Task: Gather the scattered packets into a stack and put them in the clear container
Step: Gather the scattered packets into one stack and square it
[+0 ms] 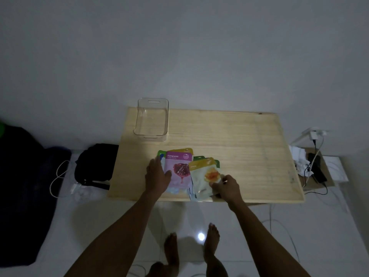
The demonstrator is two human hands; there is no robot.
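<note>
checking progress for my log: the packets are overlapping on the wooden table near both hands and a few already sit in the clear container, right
Not quite. The head view shows the clear container empty at the far left of the wooden table. The packets do overlap near the left hand and right hand.

lower packets [196, 193] mostly overlapped

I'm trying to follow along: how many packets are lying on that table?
At least 5, overlapping near the front edge: a purple pomegranate packet under the left hand, a yellow one held by the right hand, plus yellow, green and blue edges peeking out. More may be hidden.
</note>
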